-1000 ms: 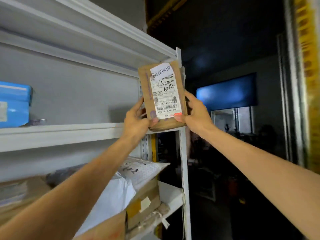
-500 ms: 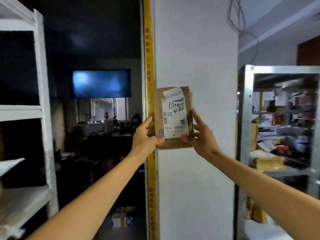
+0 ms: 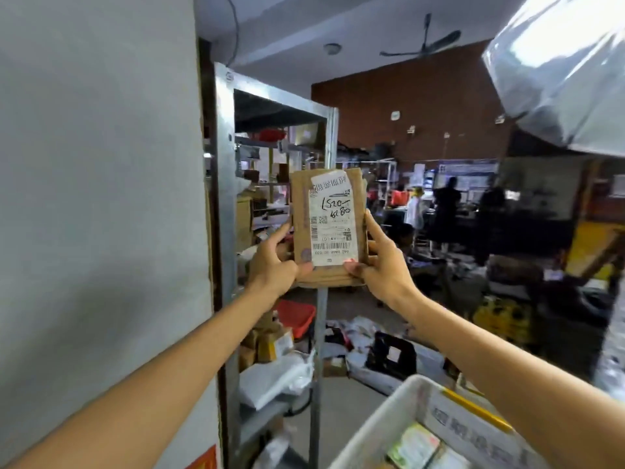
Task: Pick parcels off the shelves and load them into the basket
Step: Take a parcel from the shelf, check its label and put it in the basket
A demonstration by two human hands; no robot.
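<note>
Left grip (image 3: 274, 265) and right grip (image 3: 384, 269) are pinched on the lower corners of an upright cardboard parcel (image 3: 329, 228), held well above the white basket (image 3: 382, 418). Held only at its base, it may be tipped or dropped onto the littered floor (image 3: 355, 394).

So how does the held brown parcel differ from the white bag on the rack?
The brown parcel is flat with straight edges; the white bag is soft and crumpled. The brown parcel is held upright, gripped by the left hand and right hand; the white bag lies on a low shelf of the rack. The brown parcel shows a printed label with handwriting; no label shows on the white bag.
</note>
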